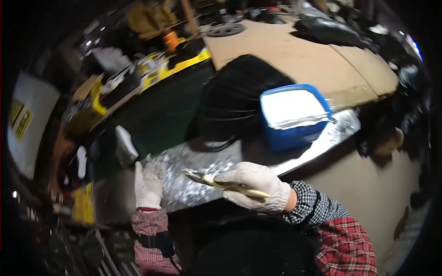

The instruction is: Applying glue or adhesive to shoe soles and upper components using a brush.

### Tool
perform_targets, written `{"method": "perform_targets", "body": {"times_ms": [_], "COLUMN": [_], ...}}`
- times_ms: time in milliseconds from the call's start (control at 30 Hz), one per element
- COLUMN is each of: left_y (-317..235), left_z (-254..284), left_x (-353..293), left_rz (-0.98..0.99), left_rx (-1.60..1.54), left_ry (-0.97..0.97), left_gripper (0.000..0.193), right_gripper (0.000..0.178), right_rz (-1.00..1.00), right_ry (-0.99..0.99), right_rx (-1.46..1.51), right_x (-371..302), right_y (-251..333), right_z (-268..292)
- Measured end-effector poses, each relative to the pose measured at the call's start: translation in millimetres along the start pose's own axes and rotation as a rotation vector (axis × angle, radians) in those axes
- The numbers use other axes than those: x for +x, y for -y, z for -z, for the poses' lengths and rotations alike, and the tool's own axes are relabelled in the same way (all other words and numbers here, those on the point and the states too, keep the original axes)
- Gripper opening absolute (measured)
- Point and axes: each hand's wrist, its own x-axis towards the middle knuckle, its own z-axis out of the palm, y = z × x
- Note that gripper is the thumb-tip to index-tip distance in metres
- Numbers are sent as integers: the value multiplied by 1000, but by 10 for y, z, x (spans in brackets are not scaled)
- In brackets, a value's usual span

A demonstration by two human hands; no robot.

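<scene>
Head view, right hand: your fingers grasp a brush
Brush: points left from them
Left hand: unclenched, beyond its tip

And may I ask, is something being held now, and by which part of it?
Yes, the right hand holds a brush by its handle. The left hand appears to hold nothing.

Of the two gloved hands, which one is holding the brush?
The right hand, with the black-and-white checked cuff, grips the brush; the left hand, with the reddish checked sleeve, is open and holds no brush.
</scene>
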Motion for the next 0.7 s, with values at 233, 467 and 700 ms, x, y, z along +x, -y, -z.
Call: {"method": "perform_targets", "body": {"times_ms": [233,467,700], "left_y": [1103,786,-246], "left_z": [-1356,-1372,635], "left_x": [143,-460,-1093], "left_rz": [470,-271,-421], "left_rx": [2,203,158], "left_ry": [166,306,73], "left_gripper": [83,45,47], "right_gripper": [28,19,20], "right_rz": [-154,-273,-437], "right_ry": [-237,-481,-366], "right_rx": [-49,-417,-527], "right_x": [-394,-101,-76], "right_y": [68,269,-227], "right_z": [791,1541,1652]}}
